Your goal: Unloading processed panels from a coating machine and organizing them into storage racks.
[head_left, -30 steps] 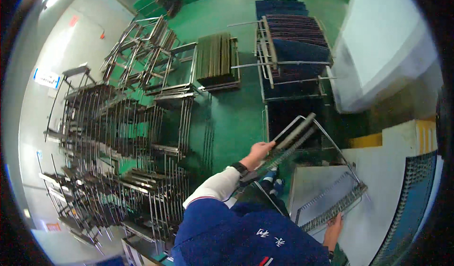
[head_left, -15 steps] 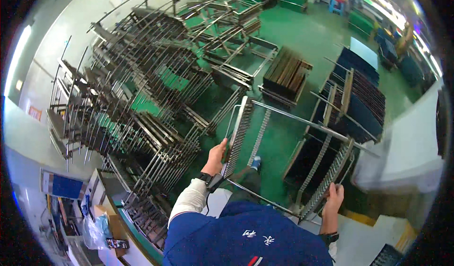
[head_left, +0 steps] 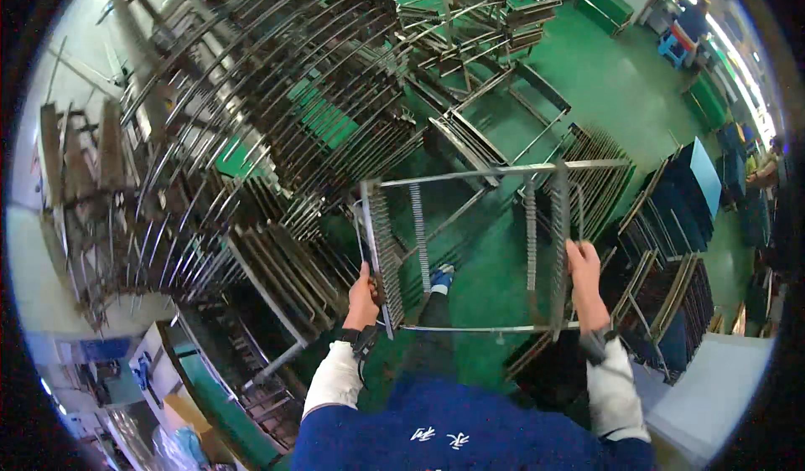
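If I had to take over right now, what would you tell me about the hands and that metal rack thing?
Left hand: closed on the left slotted side of the metal rack frame.
Right hand: closed on the frame's right side.
The frame is lifted clear of the green floor, held out flat in front of the body, above one blue shoe.
A big pile of similar metal frames lies ahead and to the left; more frames stand in rows on the right.
Done: frame picked up. Left: it is not yet set down anywhere.
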{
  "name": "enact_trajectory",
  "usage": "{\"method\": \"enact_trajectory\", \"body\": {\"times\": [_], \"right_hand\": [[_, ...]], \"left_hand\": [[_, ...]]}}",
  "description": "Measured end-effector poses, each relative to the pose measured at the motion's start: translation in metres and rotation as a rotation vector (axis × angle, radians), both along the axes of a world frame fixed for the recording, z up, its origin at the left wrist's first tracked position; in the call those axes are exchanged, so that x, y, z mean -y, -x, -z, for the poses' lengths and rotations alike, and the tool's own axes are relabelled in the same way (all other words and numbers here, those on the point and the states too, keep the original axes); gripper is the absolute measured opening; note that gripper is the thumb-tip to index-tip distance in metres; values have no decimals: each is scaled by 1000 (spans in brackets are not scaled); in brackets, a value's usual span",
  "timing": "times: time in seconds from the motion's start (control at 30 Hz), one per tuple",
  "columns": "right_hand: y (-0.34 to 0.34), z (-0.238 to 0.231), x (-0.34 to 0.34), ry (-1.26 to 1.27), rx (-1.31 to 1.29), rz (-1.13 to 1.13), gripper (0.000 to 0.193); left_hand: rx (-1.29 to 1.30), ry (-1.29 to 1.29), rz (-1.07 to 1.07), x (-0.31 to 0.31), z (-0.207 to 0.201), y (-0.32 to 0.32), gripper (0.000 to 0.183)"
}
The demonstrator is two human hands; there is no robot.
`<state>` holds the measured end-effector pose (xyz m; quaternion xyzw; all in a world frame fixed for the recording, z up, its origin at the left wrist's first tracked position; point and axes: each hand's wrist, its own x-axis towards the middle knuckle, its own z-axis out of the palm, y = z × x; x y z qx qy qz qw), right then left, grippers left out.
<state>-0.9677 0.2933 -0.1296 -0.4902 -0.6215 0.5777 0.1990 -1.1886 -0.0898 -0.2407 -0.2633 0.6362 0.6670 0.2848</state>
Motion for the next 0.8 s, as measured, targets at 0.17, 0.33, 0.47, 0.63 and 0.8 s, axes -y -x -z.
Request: {"method": "enact_trajectory", "body": {"times": [0.17,0.33,0.47,0.63,0.8], "right_hand": [[195,69,-78,-101,57,-236,27],[326,143,-109,-125,85,-341,35],[391,206,-114,-39,116,-334,40],[424,287,-132,-83,57,-341,39],[439,328,-136,-326,201,-470,41]], "left_hand": [[228,-54,-241,-26,43,69,48],[275,-47,-384,-48,96,123,50],[404,30,-388,-64,98,156,49],[379,1,-405,-57,173,169,48],[203,234,-176,-73,192,175,41]]}}
